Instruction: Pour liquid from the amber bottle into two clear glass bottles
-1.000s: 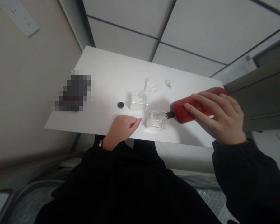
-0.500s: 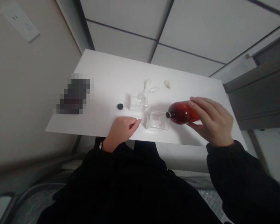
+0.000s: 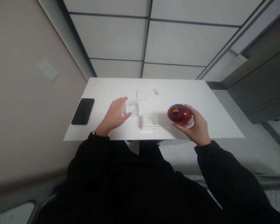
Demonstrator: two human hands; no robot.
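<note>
My right hand point(image 3: 197, 127) is wrapped around a red-brown bottle point(image 3: 180, 115) on the right side of the table. The bottle's uncapped mouth faces up toward me. My left hand point(image 3: 115, 115) is open, thumb apart from the fingers, just left of a clear square container point(image 3: 133, 108); I cannot tell whether they touch. A second clear container point(image 3: 149, 122) stands nearer to me, between that one and the bottle. The small black cap seen earlier is out of sight, perhaps behind my left hand.
A black phone point(image 3: 83, 111) lies at the left end of the white table point(image 3: 116, 85). White cord-like pieces point(image 3: 142, 96) and a small pale crumpled piece point(image 3: 155, 91) lie toward the back. Panelled doors point(image 3: 172, 43) rise behind the table.
The bottle has turned from lying sideways over the nearer container to mouth-up, away from it. My left hand has opened and moved forward beside the farther container. The view has shifted.
</note>
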